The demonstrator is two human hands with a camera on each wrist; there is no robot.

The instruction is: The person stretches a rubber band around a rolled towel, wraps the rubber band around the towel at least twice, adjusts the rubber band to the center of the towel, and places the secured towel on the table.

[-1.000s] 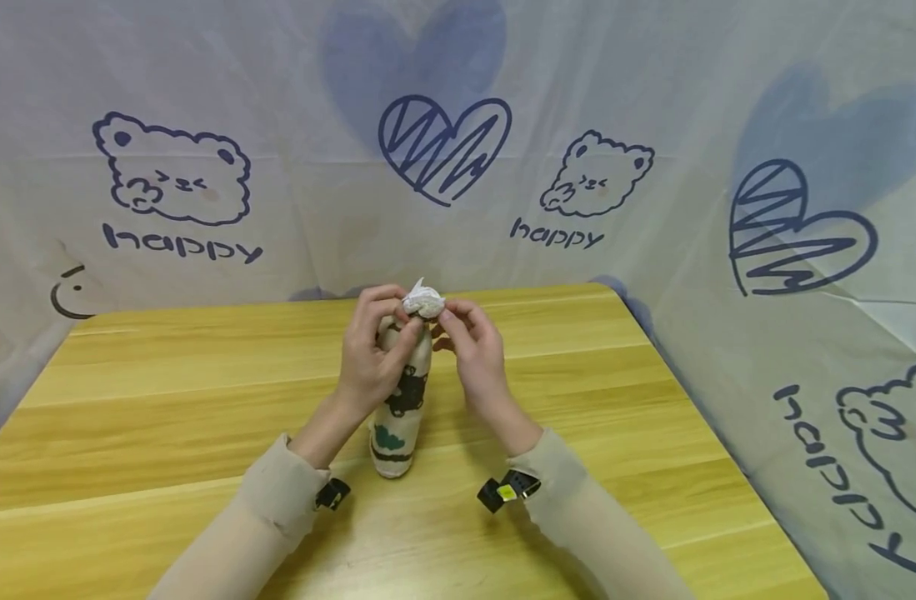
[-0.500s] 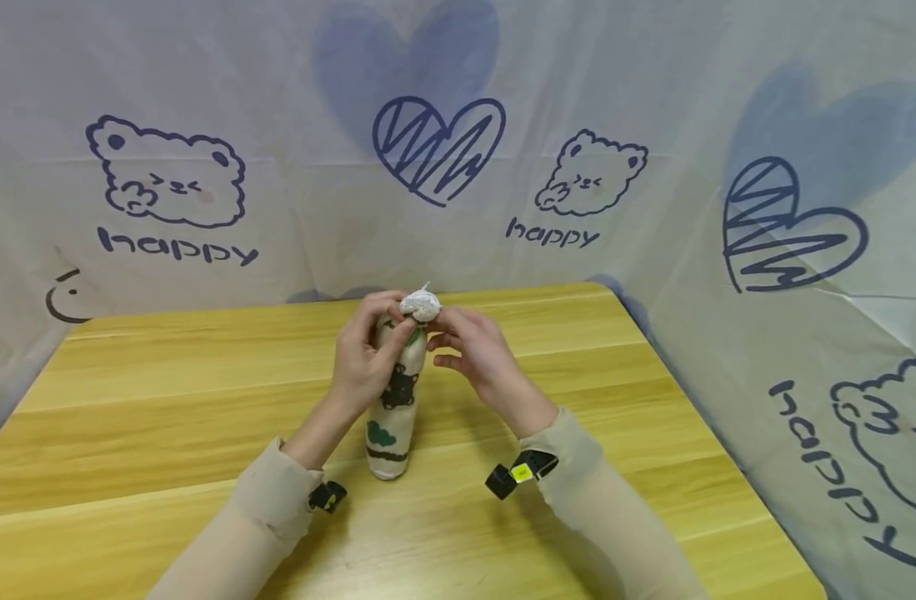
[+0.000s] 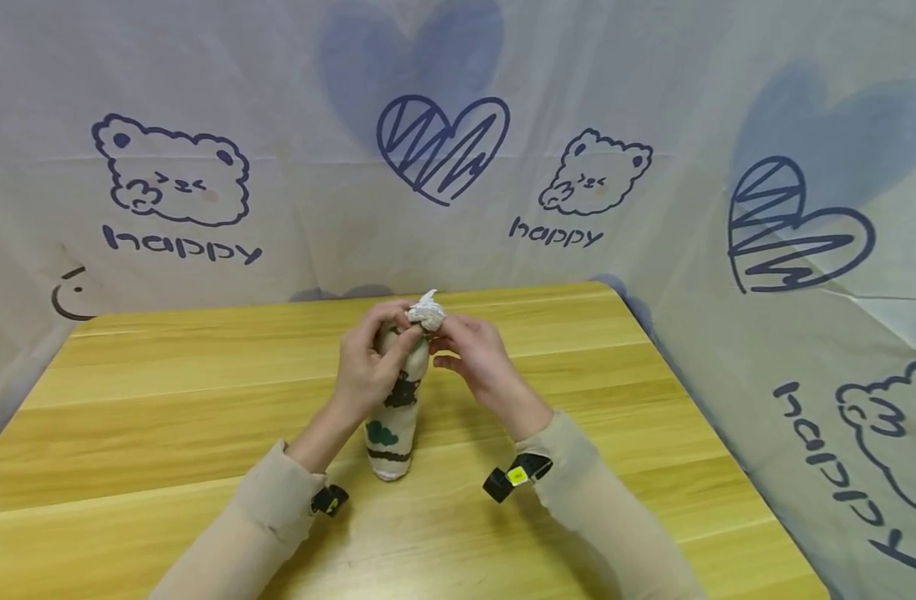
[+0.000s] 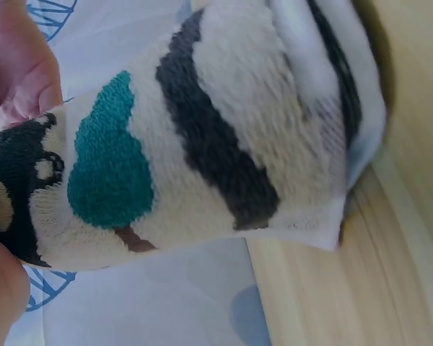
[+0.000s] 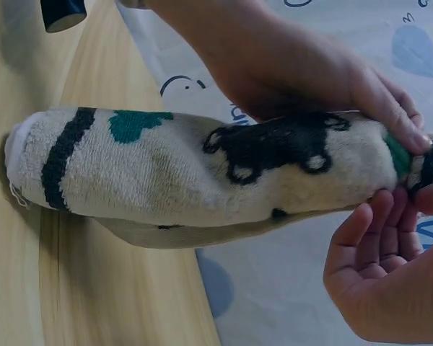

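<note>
While the sock-covered bottle stands upright near the middle of the wooden table, we have both hands up at its top. Our left hand grips the neck from the left, fingers curled round the fabric and the thumb pressed just under the bunched white sock end. Our right hand comes in from the right and pinches that bunch between thumb and forefinger, with the other fingers loosely curled below it. From the right wrist view we see the sock's black bear, green patch and dark band stretched smooth along the body.

Compared with a second ago, the white bunch is smaller and tighter, and it sits lower against the bottle's top. Our right hand has rotated and moved closer to the neck, while the left has kept its hold in nearly the same place. The bottle's base has not shifted on the table. We judge that the loose end is being twisted and gathered down, so the covering looks nearly closed at the top, with only the small tuft left to deal with.

Behind the table hangs the pale printed cloth, with bears, hearts and the word happy.
</note>
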